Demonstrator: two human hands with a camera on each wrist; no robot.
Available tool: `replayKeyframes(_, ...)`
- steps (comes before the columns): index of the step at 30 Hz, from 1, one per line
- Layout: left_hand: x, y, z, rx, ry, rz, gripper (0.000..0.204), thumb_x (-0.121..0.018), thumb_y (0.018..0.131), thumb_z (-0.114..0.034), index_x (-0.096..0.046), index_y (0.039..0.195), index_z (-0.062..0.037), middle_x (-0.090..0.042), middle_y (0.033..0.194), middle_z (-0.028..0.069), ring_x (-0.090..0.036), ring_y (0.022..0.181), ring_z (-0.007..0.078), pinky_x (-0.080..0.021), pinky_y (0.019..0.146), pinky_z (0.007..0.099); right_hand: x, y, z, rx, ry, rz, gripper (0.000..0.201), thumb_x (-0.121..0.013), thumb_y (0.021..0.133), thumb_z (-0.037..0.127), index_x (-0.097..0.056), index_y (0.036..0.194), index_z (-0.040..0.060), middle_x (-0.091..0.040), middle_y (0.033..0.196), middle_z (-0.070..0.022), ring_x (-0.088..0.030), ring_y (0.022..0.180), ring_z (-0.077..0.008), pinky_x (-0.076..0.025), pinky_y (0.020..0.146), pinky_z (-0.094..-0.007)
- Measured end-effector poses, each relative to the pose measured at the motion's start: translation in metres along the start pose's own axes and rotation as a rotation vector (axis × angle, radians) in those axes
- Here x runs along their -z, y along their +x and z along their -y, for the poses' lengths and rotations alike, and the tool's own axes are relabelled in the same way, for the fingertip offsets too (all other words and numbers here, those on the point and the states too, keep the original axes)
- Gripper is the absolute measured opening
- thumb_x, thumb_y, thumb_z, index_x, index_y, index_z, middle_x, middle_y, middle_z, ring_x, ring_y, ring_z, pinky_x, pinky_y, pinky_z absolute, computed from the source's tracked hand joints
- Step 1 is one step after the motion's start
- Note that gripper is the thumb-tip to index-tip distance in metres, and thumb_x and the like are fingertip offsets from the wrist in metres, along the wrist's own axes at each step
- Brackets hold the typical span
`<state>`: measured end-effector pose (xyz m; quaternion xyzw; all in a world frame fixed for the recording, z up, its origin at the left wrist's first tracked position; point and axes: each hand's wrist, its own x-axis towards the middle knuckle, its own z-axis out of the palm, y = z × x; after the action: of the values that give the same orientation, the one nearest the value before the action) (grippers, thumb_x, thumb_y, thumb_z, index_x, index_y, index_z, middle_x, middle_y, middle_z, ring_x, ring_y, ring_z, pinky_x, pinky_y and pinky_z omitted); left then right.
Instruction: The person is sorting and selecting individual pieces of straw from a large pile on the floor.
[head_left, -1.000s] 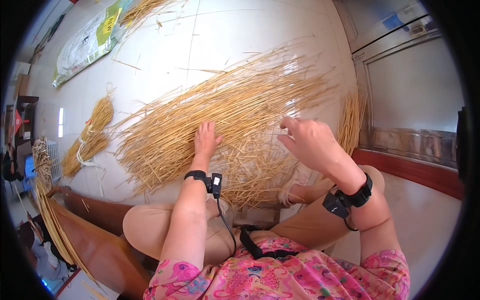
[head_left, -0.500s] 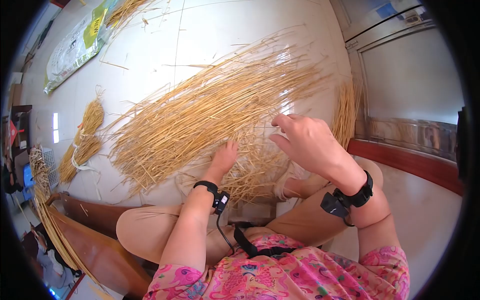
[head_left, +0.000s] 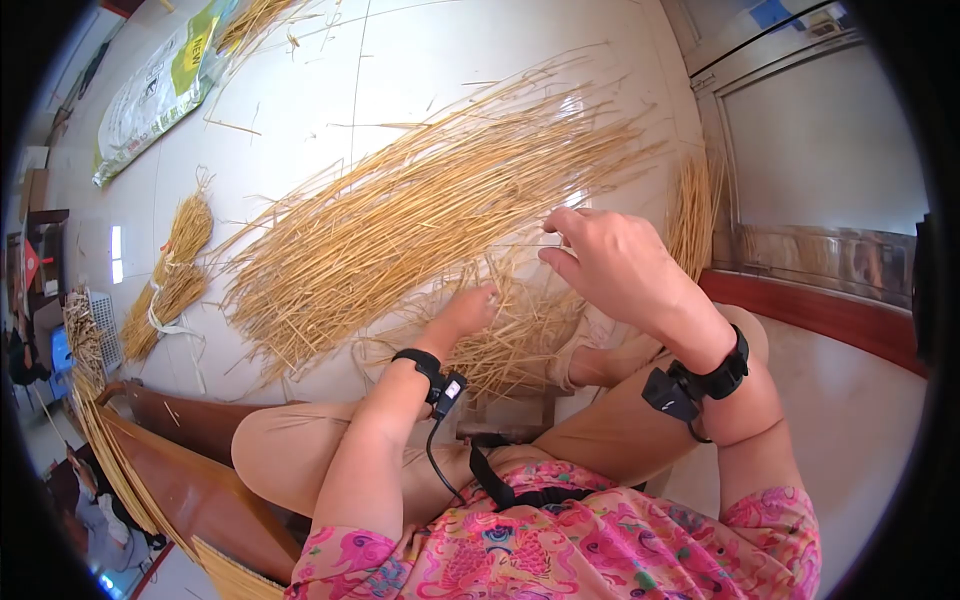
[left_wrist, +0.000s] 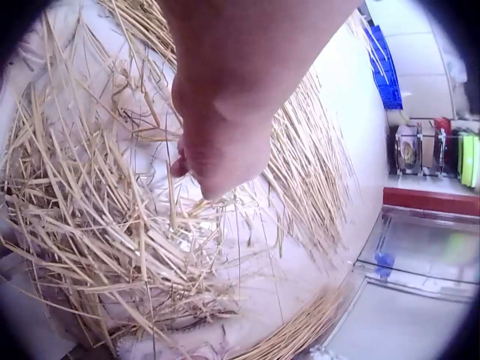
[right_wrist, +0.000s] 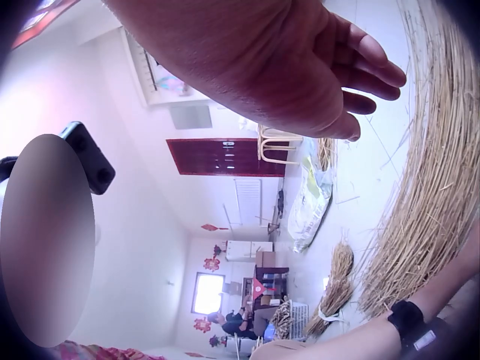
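A wide layer of long straw stalks lies slantwise on the floor in front of the person. Closer to the feet is a tangle of short loose straw. My left hand is at the upper left edge of this tangle, its fingers bent. In the left wrist view the back of the left hand hides most of its fingers; I cannot tell whether any stalks are between them. My right hand hangs above the tangle's right side. Its slightly bent, spread fingers hold nothing in the right wrist view.
A tied straw bundle lies at the left, with a printed plastic sack beyond it. More stalks lie by the metal-framed door at right. A wooden bench is at the person's left.
My left hand has moved right and toward the body, off the long stalks to the loose tangle, and its fingers have bent. The right hand stays nearly in place.
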<state>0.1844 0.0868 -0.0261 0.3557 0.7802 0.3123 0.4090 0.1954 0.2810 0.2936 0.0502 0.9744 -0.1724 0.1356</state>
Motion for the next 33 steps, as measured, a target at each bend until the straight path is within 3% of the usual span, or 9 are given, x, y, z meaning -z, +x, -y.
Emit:
replayKeyframes(3,0.019,-0.003,0.003,0.099,0.323,-0.304,0.03,-0.057,0.078,-0.016,-0.052,0.105,-0.0056,-0.062,0.093,0.0196,-0.058,0.089,0.0364,-0.047,0.077,0.042,-0.001,0.0,-0.001,0.018,0.014,-0.029,0.025,-0.06,0.083,0.023,-0.058,0.095,0.0015,-0.063,0.074,-0.0185,-0.061,0.071,-0.0362,-0.048,0.063,-0.0421)
replayKeyframes(6,0.017,-0.018,0.026,0.048,0.322,-0.2,0.026,-0.056,0.078,-0.016,-0.057,0.101,-0.0043,-0.063,0.092,0.0188,-0.058,0.088,0.0363,-0.047,0.076,0.0425,-0.001,-0.001,-0.004,0.054,0.011,-0.072,0.022,-0.06,0.083,0.022,-0.055,0.089,0.0008,-0.06,0.067,-0.0177,-0.061,0.067,-0.0358,-0.048,0.059,-0.0429)
replayKeyframes(9,-0.004,-0.02,0.054,-0.046,0.18,0.225,0.022,-0.054,0.078,-0.017,-0.062,0.094,-0.0039,-0.063,0.091,0.0191,-0.059,0.087,0.0355,-0.047,0.076,0.0417,0.0,0.0,-0.004,0.067,0.006,-0.089,0.022,-0.059,0.083,0.021,-0.053,0.086,0.0004,-0.059,0.063,-0.0176,-0.061,0.064,-0.0359,-0.048,0.057,-0.0435)
replayKeyframes(12,-0.025,-0.022,0.041,-0.058,0.134,0.642,0.022,-0.053,0.079,-0.019,-0.065,0.09,-0.0041,-0.063,0.089,0.0195,-0.06,0.085,0.0356,-0.047,0.077,0.0409,0.001,0.0,-0.005,0.065,0.011,-0.084,0.022,-0.059,0.084,0.021,-0.052,0.086,0.0003,-0.059,0.063,-0.0174,-0.061,0.064,-0.0362,-0.048,0.057,-0.0439)
replayKeyframes(15,-0.042,-0.021,0.028,-0.1,0.202,0.615,0.023,-0.051,0.081,-0.02,-0.064,0.091,-0.0042,-0.063,0.088,0.02,-0.06,0.083,0.0358,-0.047,0.076,0.0419,0.002,-0.001,-0.005,0.063,0.001,-0.083,0.022,-0.059,0.084,0.022,-0.052,0.087,0.0003,-0.059,0.063,-0.0172,-0.061,0.064,-0.0361,-0.049,0.057,-0.0437)
replayKeyframes(21,-0.006,-0.009,0.005,0.172,0.199,-0.018,0.015,-0.044,0.085,-0.009,-0.052,0.094,-0.0003,-0.061,0.096,0.0216,-0.06,0.086,0.0394,-0.048,0.074,0.0451,0.002,-0.003,-0.005,0.066,0.007,-0.086,0.023,-0.059,0.084,0.022,-0.052,0.087,0.0003,-0.06,0.064,-0.0172,-0.061,0.064,-0.0358,-0.049,0.057,-0.043)
replayKeyframes(24,0.021,-0.012,0.003,0.164,0.425,-0.171,0.014,-0.046,0.084,-0.005,-0.048,0.097,-0.0007,-0.057,0.098,0.021,-0.061,0.085,0.0374,-0.051,0.07,0.0437,0.006,-0.003,-0.004,0.061,0.008,-0.078,0.023,-0.059,0.083,0.022,-0.053,0.087,0.0003,-0.059,0.064,-0.0173,-0.061,0.065,-0.0357,-0.049,0.057,-0.0428)
replayKeyframes(30,0.02,-0.003,0.054,0.186,0.671,-0.125,0.013,-0.048,0.08,-0.003,-0.058,0.089,-0.0009,-0.057,0.096,0.0169,-0.063,0.076,0.0316,-0.051,0.063,0.0412,0.006,-0.001,-0.007,0.047,0.004,-0.082,0.023,-0.06,0.083,0.022,-0.053,0.086,0.0001,-0.059,0.063,-0.0173,-0.061,0.064,-0.0359,-0.049,0.056,-0.0426)
replayKeyframes(33,0.025,-0.007,0.049,0.149,0.661,-0.16,0.014,-0.049,0.079,-0.002,-0.061,0.085,-0.0015,-0.059,0.094,0.0157,-0.064,0.076,0.0304,-0.052,0.063,0.0405,0.007,0.0,-0.007,0.042,-0.002,-0.098,0.023,-0.06,0.083,0.022,-0.053,0.084,-0.0001,-0.059,0.061,-0.0169,-0.061,0.063,-0.036,-0.049,0.056,-0.0427)
